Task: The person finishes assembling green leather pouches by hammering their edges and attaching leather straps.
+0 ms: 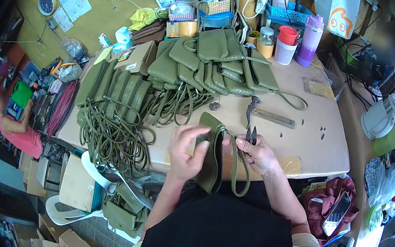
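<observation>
An olive-green pouch point(210, 162) hangs upright over the near table edge, its zip side toward my right hand. Beside its left face is my left hand point(186, 152), fingers apart, with the thumb right at the pouch. My right hand point(258, 155) is closed around small dark snips point(252, 136), blades pointing away from me. Its thumb and index finger are at the top of the pouch's wrist strap point(235, 165), which loops down beside the opening. A hammer point(270, 116) with a wooden handle lies just beyond, near a small dark lump point(214, 106).
Piled green pouches point(210, 61) cover the table's back, with more stacked left, straps point(117, 133) tangled over the edge. A purple bottle point(310, 41) and red-lidded cup point(286, 45) stand behind. Small dark scraps point(322, 136) lie right. Another person point(22, 126) is far left.
</observation>
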Motion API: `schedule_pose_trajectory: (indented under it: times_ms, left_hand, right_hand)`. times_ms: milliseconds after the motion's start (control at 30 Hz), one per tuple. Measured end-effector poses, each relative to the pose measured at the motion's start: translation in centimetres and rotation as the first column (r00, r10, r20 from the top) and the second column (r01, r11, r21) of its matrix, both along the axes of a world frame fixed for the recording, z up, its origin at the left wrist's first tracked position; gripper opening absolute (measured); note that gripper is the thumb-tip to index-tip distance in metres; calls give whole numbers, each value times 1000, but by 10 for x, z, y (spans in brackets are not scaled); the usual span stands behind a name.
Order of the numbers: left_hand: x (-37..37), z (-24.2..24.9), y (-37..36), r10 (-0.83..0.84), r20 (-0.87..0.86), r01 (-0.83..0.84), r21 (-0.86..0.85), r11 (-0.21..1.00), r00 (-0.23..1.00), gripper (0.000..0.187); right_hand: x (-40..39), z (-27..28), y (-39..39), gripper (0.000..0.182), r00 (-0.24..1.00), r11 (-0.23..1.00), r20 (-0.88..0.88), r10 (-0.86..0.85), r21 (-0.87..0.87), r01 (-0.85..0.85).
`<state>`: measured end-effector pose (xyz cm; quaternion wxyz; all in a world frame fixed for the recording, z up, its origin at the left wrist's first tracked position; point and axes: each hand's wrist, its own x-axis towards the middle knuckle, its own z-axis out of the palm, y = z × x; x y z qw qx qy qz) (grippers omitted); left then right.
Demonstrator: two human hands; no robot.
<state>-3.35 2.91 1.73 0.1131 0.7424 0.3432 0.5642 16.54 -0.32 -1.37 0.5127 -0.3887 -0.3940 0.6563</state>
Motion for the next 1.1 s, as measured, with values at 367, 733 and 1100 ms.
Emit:
schedule_pose_trajectory:
  times_ms: [367, 733, 1100]
  left_hand:
    - [16, -12, 14, -314, 193, 367, -436, 822, 930, 21]
    - [26, -31, 2, -338, 146, 366, -453, 813, 930, 23]
    - [13, -44, 10, -347, 574, 662, -541, 519, 742, 30]
  right_hand:
    - [15, 32, 11, 44, 938, 983, -347, 4, 174, 61]
    - [-23, 14, 23, 16, 468, 471, 401, -788, 881, 39]
    - [8, 18, 2, 27, 961, 927, 50, -271, 282, 246]
